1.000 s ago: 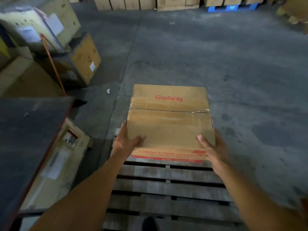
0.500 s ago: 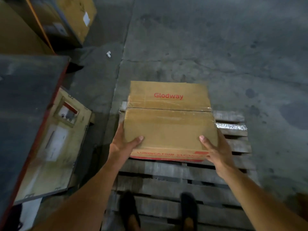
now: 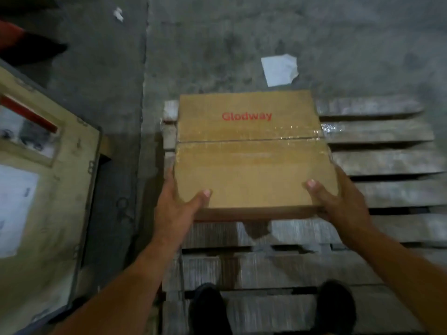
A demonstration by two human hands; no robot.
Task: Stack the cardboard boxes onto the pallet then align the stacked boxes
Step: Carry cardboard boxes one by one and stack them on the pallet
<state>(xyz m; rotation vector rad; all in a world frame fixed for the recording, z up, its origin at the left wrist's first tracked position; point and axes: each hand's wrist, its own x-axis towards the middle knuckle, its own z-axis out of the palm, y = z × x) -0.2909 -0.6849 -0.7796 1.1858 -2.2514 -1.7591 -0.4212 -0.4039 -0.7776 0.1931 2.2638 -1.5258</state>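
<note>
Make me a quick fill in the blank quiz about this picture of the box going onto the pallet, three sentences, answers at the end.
1. The red word printed on top of the cardboard box reads ____.
2. The left hand and the right hand grip its near corners, each with its ____ laid on the top face.
3. The box is over the far ____ corner of the pallet.
Missing words: Glodway; thumb; left.

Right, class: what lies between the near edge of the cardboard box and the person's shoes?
Only wooden pallet slats with dark gaps lie between the cardboard box and the shoes; the head view shows this.
</note>
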